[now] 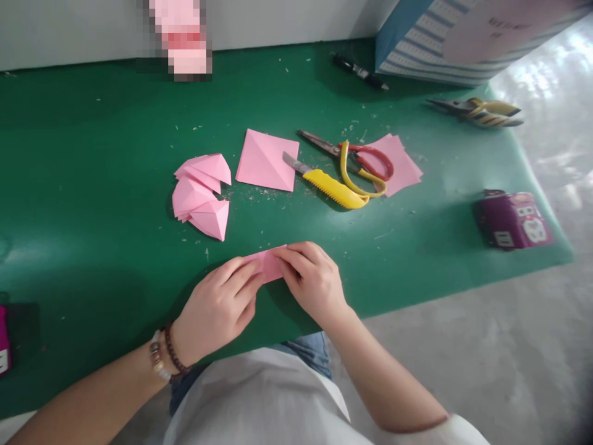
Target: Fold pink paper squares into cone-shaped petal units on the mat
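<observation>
Near the table's front edge, a folded strip of pink paper point(270, 267) lies between my two hands. My left hand point(225, 306), with bead bracelets at the wrist, presses its fingers on the strip's left part. At the right end, my right hand point(315, 278) pinches the paper between thumb and fingers. Beyond them, several folded pink paper pieces point(201, 194) sit in a loose cluster at left. A creased pink paper square point(266, 162) lies further right, with the blade tip of a yellow-handled knife point(336, 188) over its edge.
Scissors point(365, 162) with red and yellow handles overlap more pink sheets point(401, 164). A black pen point(359, 71), pliers point(477, 112), a purple box-like object point(514, 220) and a blue-striped box point(426, 46) stand or lie around the green table point(92, 185). Small scraps are scattered about.
</observation>
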`<state>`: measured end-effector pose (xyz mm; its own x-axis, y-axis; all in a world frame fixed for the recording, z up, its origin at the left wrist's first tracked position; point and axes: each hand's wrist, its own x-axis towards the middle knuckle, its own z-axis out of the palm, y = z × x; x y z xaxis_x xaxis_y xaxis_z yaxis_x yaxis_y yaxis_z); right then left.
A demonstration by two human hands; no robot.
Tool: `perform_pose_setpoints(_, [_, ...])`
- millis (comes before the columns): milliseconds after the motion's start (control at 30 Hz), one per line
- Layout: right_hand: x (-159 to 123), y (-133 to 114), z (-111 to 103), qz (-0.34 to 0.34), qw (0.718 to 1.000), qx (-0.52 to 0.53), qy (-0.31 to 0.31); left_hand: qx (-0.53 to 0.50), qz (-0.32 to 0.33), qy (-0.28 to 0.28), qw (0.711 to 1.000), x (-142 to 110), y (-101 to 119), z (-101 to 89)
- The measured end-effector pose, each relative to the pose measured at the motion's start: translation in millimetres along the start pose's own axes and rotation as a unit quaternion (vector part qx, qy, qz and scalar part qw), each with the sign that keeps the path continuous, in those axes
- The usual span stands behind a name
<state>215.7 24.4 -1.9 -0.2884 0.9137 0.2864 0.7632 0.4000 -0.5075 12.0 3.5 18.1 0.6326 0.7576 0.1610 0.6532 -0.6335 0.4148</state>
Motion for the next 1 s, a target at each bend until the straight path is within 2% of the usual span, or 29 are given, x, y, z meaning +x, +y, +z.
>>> perform_pose_setpoints(233, [0.6,1.8,1.2,0.005,1.000,0.021,0.003,-0.006,-0.002,-0.007,1.000,3.0,-0.4,-3.4])
perform_pose_setpoints(367, [-5.2,-5.8,-19.1,0.010,0.999,0.027,0.030,-0.010,0.002,-0.007,1.000,3.2,-1.0,-4.1])
perform_pose_setpoints(433, [-13.3,-16.3,-32.3,0.036,0.996,0.073,0.033,-0.014,0.001,0.006,1.000,3.3,-1.4,-3.6])
perform_pose_setpoints(533, [-28.0,-35.9,-43.1,0.057,0.979,0.194,-0.038,-0.019,0.006,0.027,0.999,3.9,-2.5,-1.7])
perform_pose_setpoints(633, [-38.0,-50.1,-39.2,0.072,0.964,0.241,-0.089,-0.010,0.016,0.030,0.999,4.1,-4.4,0.6])
perform_pose_setpoints(800, [-40.5,-55.3,-26.1,0.078,0.958,0.256,-0.103,-0.007,0.012,0.026,1.000,3.9,-6.1,2.1])
perform_pose_setpoints(1000, [-41.1,-56.5,-28.4,0.116,0.953,0.252,-0.121,-0.005,0.005,0.023,1.000,4.4,-5.0,1.5])
